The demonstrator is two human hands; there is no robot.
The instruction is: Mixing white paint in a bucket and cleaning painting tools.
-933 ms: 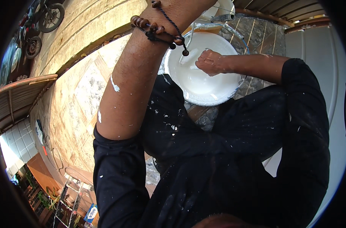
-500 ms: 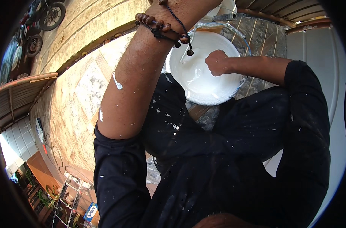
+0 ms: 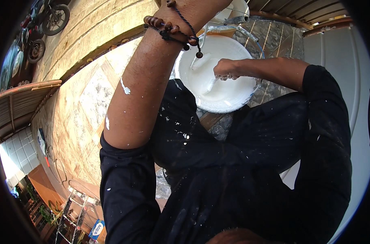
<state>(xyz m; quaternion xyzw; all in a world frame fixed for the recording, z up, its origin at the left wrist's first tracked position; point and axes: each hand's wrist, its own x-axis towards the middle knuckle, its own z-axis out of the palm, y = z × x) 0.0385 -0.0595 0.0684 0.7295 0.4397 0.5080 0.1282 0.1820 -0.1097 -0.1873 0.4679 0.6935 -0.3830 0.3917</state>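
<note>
A round white basin (image 3: 248,95) with thick white liquid in it stands in front of my crossed legs. Over it my right hand (image 3: 227,69) is closed in a fist, with white smears along its lower edge. A pale streak (image 3: 211,85) shows below the fist; whether it is a tool or the liquid I cannot tell. My left forearm (image 3: 144,81), spotted with white and wearing a brown bead bracelet (image 3: 162,25), crosses to the top edge, where the hand is out of view. A thin white strand (image 3: 204,34) comes down into the basin beside that wrist.
Beyond the basin stand a white bucket (image 3: 238,7) and a grey pipe end (image 3: 246,18). White panels (image 3: 331,73) rise on the right. Tiled floor (image 3: 91,93) spreads to the left, with a paint-spattered ladder (image 3: 73,211) and a blue box (image 3: 97,228) at lower left. Motorbikes (image 3: 51,20) stand far left.
My right fist has moved slightly left and turned over above the basin. The pale streak beneath it has appeared. My left arm has barely moved.
</note>
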